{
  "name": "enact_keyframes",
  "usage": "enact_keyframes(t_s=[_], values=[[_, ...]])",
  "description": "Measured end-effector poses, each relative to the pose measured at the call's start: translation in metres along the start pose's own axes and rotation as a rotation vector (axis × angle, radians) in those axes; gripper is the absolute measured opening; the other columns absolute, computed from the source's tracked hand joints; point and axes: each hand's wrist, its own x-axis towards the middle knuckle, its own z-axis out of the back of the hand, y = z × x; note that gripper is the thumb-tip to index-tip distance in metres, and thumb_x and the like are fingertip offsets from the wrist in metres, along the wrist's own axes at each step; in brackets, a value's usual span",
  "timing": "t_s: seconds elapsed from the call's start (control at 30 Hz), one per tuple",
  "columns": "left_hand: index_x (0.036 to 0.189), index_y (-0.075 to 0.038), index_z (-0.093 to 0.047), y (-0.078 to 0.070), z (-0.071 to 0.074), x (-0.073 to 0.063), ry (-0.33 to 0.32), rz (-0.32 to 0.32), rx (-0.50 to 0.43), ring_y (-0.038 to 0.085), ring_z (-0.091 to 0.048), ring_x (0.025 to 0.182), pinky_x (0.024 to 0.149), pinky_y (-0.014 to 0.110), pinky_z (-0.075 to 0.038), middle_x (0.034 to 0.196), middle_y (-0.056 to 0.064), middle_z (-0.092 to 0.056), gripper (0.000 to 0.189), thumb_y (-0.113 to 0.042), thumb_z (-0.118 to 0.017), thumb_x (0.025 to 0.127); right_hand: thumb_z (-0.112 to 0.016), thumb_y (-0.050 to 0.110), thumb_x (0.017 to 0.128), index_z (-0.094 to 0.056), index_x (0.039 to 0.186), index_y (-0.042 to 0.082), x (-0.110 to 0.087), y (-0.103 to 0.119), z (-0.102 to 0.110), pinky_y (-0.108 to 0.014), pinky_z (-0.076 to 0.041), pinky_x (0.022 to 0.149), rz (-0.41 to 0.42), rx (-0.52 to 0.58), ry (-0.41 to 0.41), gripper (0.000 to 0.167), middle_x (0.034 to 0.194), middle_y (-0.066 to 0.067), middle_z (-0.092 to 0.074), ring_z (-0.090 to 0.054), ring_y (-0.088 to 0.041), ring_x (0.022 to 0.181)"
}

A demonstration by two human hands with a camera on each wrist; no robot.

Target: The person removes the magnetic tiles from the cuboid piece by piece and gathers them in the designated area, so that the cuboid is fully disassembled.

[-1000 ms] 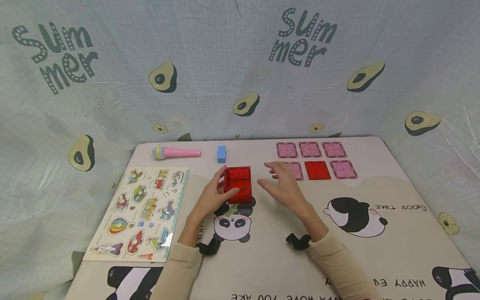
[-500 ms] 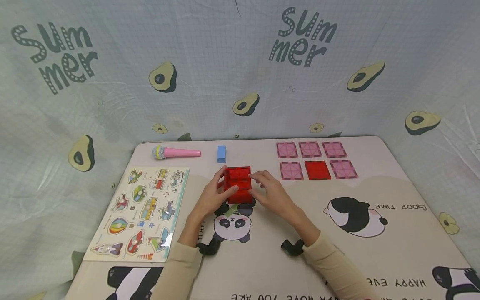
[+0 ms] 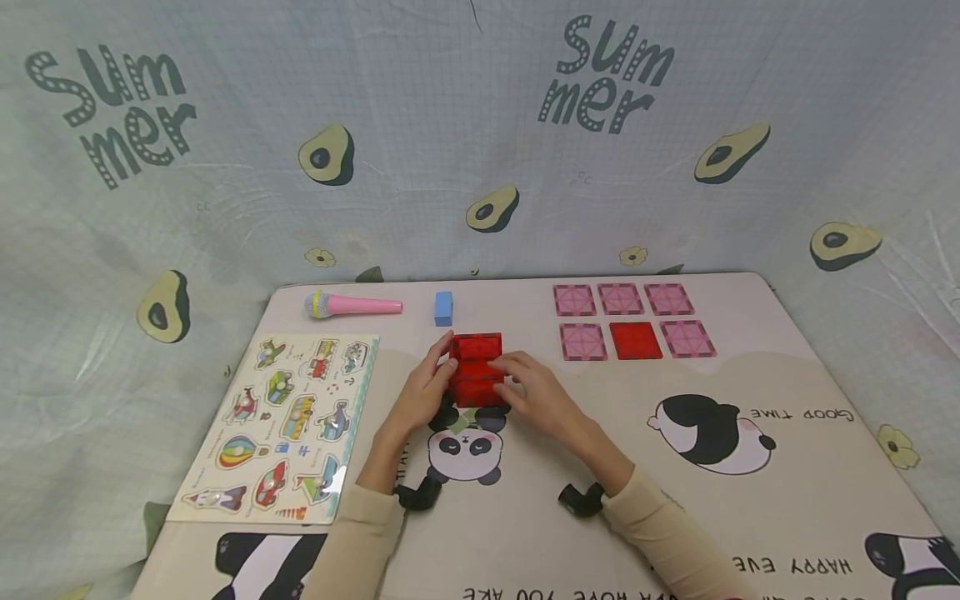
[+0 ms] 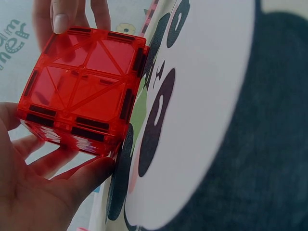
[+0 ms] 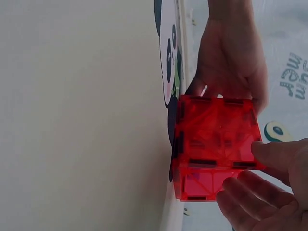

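A box built of red see-through magnetic tiles (image 3: 477, 392) stands in the middle of the table in the head view, on the printed panda's top. My left hand (image 3: 420, 390) grips its left side, with the index finger at the far corner. In the left wrist view, the left thumb (image 4: 94, 175) lies along the wall near the table. At the right side, my right hand (image 3: 546, 402) holds the box. The right wrist view has the right thumb (image 5: 272, 154) at the upper corner of the near tile, and the fingers (image 5: 248, 197) along the adjoining wall.
Pink square tiles (image 3: 582, 342) lie in two rows at the back right, one red square tile (image 3: 636, 341) among them. A blue block (image 3: 443, 308) and pink toy microphone (image 3: 356, 306) are at the back. The picture puzzle board (image 3: 258, 475) lies left. A printed curtain (image 3: 420, 100) hangs behind.
My right hand has moved left from beside the pink tiles to the red box. The left thumb has slid off the box's top to its left edge. The box stays in place.
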Motion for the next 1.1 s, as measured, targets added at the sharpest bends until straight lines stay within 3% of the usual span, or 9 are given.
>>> enact_keyframes(t_s=[0.3,0.6,1.1], values=[[0.16,-0.019,-0.023,0.0,-0.0008,-0.0001,-0.003,0.0,-0.006,0.041,-0.043,0.143,0.11,0.057,-0.044,0.162,0.011,-0.035,0.06,-0.032,-0.042,0.105,-0.07,0.011,0.093,-0.067,0.128,0.006,-0.0007,-0.0008,-0.0028,-0.038,-0.059,0.096,-0.007,-0.003,0.033,0.036,0.124,-0.011,-0.067,-0.065,-0.026,0.114],[0.16,-0.017,-0.025,-0.0027,0.0,-0.0008,-0.007,0.009,-0.004,0.041,-0.045,0.142,0.11,0.057,-0.044,0.162,0.011,-0.037,0.06,-0.031,-0.043,0.105,-0.07,0.008,0.093,-0.067,0.125,0.005,-0.0012,0.0007,-0.0042,-0.036,-0.06,0.092,-0.013,0.006,0.045,0.033,0.113,-0.01,-0.071,-0.069,-0.023,0.103],[0.16,-0.015,-0.023,-0.0017,0.0,-0.0004,0.003,-0.003,-0.022,0.041,-0.041,0.145,0.111,0.055,-0.043,0.163,0.012,-0.034,0.06,-0.03,-0.044,0.105,-0.071,0.011,0.092,-0.069,0.116,0.009,-0.0017,0.0002,-0.0045,-0.034,-0.06,0.092,-0.04,-0.007,0.063,0.024,0.11,-0.007,-0.073,-0.07,-0.021,0.1]])
